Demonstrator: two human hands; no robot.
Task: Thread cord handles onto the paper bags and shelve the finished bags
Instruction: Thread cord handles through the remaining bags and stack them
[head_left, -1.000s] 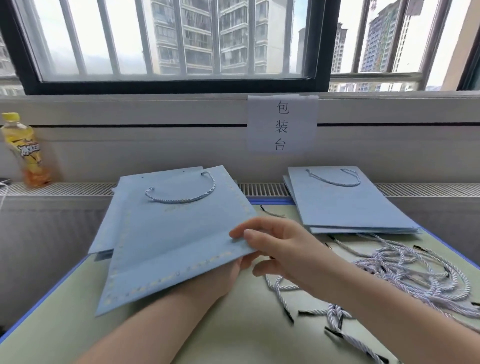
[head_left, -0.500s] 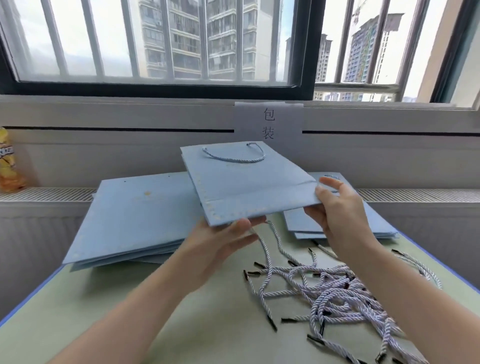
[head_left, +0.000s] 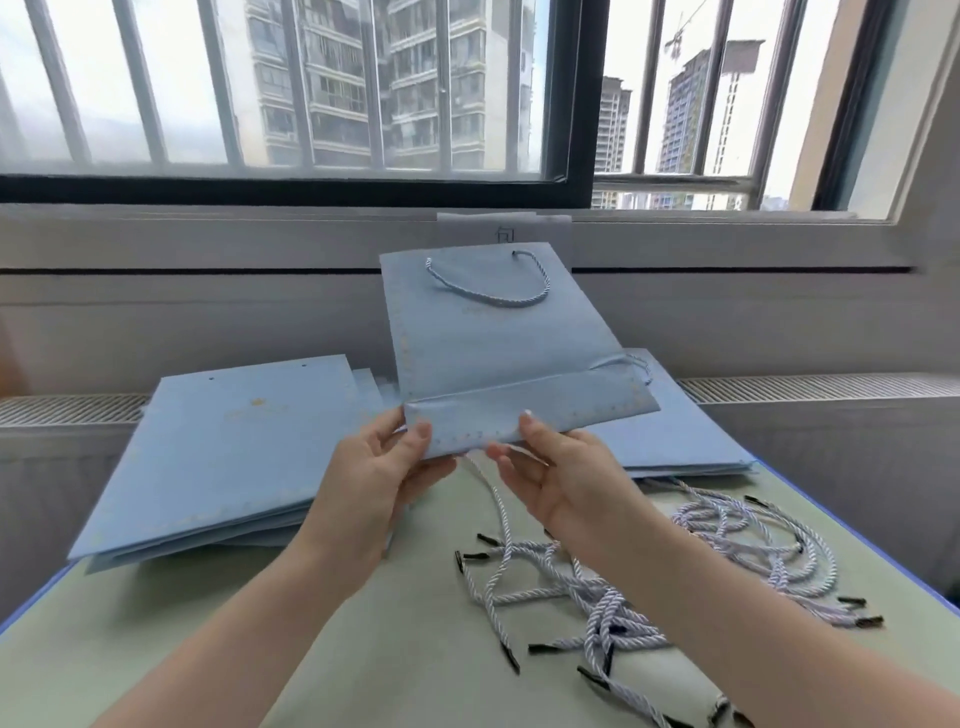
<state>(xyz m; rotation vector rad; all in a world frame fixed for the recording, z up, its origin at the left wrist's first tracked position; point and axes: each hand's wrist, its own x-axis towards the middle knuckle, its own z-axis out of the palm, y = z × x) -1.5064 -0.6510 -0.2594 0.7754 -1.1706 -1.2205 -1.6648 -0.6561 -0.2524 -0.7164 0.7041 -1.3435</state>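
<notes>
Both thumbs on top and fingers curled beneath, left hand (head_left: 382, 470) and right hand (head_left: 558, 470) pinching the folded bottom edge of a flat bag (head_left: 498, 343) with its handle (head_left: 488, 283) threaded, lifted above the table (head_left: 395, 649), between two bag stacks (head_left: 223, 452), loose cords (head_left: 613, 587) below

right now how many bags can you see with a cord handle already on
2. One is the held bag, gripped at its bottom fold by the left hand and right hand. The other tops the right stack, its handle peeking out behind. Bags beneath may have handles too.
</notes>
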